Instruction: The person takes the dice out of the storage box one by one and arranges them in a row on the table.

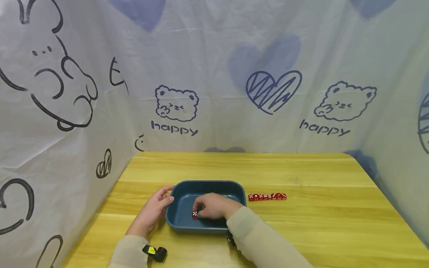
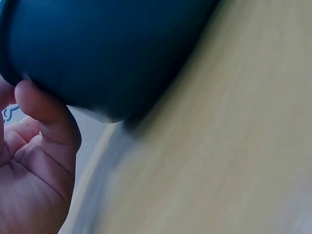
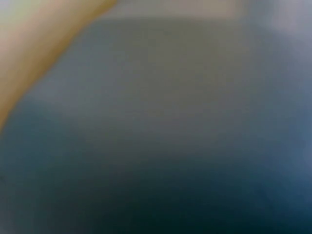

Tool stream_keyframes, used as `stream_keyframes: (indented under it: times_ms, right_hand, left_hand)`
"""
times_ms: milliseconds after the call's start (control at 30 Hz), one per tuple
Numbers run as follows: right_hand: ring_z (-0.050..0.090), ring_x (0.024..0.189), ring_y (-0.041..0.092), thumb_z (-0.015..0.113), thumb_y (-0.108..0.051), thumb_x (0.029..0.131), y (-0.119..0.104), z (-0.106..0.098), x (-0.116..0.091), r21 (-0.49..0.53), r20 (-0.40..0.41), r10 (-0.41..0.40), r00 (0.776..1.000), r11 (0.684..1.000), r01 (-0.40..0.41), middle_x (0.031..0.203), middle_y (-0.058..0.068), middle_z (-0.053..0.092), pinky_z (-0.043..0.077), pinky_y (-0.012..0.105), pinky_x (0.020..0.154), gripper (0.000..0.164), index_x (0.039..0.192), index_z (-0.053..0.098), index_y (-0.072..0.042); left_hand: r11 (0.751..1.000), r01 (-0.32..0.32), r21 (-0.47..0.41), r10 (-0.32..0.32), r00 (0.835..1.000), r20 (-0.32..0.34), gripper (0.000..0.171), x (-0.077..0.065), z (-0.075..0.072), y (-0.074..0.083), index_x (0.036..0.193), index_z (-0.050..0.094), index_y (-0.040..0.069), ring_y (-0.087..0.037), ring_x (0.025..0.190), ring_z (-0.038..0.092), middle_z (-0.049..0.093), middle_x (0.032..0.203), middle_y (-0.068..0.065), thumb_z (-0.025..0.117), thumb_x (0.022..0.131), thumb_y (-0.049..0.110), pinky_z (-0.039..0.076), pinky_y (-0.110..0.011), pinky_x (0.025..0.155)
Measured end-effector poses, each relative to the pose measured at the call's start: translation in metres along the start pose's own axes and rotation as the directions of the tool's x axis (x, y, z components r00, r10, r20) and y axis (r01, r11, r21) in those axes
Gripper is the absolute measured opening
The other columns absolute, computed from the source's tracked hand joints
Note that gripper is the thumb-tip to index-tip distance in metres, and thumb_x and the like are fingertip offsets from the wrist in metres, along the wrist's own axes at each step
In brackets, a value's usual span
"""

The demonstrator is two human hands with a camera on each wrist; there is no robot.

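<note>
A dark blue rectangular box (image 1: 206, 229) with rounded corners stands on the table. My left hand (image 1: 155, 210) holds its left end, thumb and fingers at the rim; in the left wrist view the thumb (image 2: 41, 107) touches the outer wall. Inside the box, my right hand (image 1: 214, 206) reaches low and pinches a red die (image 1: 194, 214) with white dots, close to the floor of the box. Whether the die touches that floor I cannot tell. The right wrist view is too blurred to show the fingers or the die.
Just right of the box, several red dice (image 1: 267, 197) lie in a row on the yellow wood-grain table (image 1: 318, 223). Printed white cloth (image 1: 214, 74) hangs behind and on both sides. A small black device (image 1: 156, 254) is strapped at my left sleeve.
</note>
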State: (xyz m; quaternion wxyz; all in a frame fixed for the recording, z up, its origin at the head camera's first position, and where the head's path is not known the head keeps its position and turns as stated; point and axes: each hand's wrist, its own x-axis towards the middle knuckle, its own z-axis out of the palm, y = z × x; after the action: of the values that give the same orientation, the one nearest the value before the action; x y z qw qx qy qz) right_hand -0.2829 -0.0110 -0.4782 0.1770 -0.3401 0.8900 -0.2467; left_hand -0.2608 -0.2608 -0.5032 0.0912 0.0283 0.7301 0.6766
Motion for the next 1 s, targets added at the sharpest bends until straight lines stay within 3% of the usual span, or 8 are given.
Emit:
stream_keyframes:
  times_ms: [333, 700, 1000]
  right_hand:
    - [0.054, 0.069, 0.002, 0.075, -0.022, 0.092, -0.0006, -0.0004, 0.0016, 0.003, 0.102, -0.122, 0.987, 0.992, 0.122, 0.081, -0.015, 0.061, 0.045, 0.021, 0.066, 0.013, 0.105, 0.076, -0.026]
    - [0.054, 0.071, 0.001, 0.075, -0.024, 0.092, 0.0005, -0.0015, 0.0014, -0.015, 0.101, -0.131, 0.986, 0.991, 0.134, 0.082, -0.018, 0.061, 0.045, 0.02, 0.067, 0.014, 0.106, 0.077, -0.027]
    - [0.054, 0.07, 0.002, 0.074, -0.023, 0.093, 0.0042, -0.0054, -0.0051, -0.003, 0.062, -0.093, 0.994, 0.996, 0.093, 0.079, -0.015, 0.061, 0.045, 0.021, 0.068, 0.014, 0.107, 0.077, -0.026]
  left_hand:
    - [1.0, -0.011, 0.001, 0.011, 1.0, 0.006, 0.048, -0.002, -0.0037, -0.0029, 0.148, 0.041, 0.001, -0.019, 0.084, 0.054, 0.052, 0.1, -0.013, 0.054, 0.102, 0.007, 0.05, -0.025, 0.071]
    - [1.0, -0.019, -0.006, 0.019, 1.0, 0.005, 0.049, -0.0011, -0.0023, -0.002, 0.148, 0.04, 0.0, -0.017, 0.081, 0.054, 0.052, 0.099, -0.013, 0.056, 0.102, 0.007, 0.049, -0.024, 0.067]
    - [1.0, -0.013, 0.007, 0.013, 1.0, 0.006, 0.049, 0.0037, -0.0002, -0.0052, 0.148, 0.041, 0.002, -0.017, 0.075, 0.051, 0.051, 0.099, -0.013, 0.056, 0.102, 0.009, 0.045, -0.024, 0.061]
